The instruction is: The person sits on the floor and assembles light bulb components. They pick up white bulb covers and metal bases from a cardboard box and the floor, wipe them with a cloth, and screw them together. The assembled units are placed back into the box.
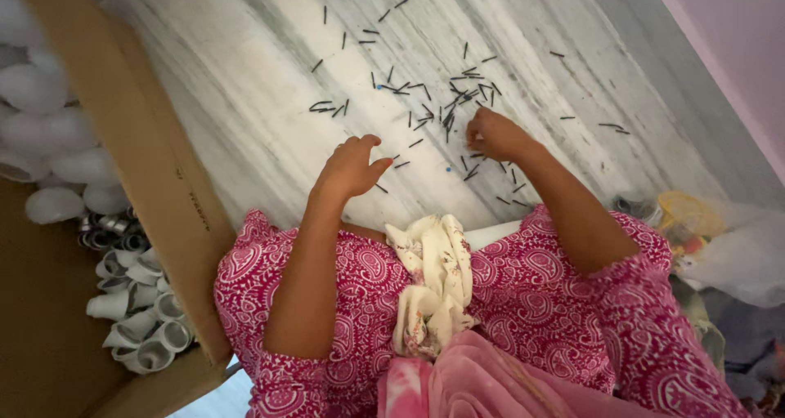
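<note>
Several small dark pins (446, 107) lie scattered over a pale marble floor (245, 99). My right hand (493, 134) rests among them with its fingers curled down onto the pins; whether it grips any is hidden. My left hand (352, 166) hovers just above the floor to the left, fingers bent and apart, with nothing in it. A few loose pins (401, 164) lie just beside its fingertips. Both arms come out of pink patterned sleeves.
A cardboard box (155, 173) at the left holds several white plastic fittings (135, 336). A cream cloth (433, 279) lies in my lap. Crumpled plastic bags (719, 238) sit at the right. A pale wall edge (719, 42) runs along the far right.
</note>
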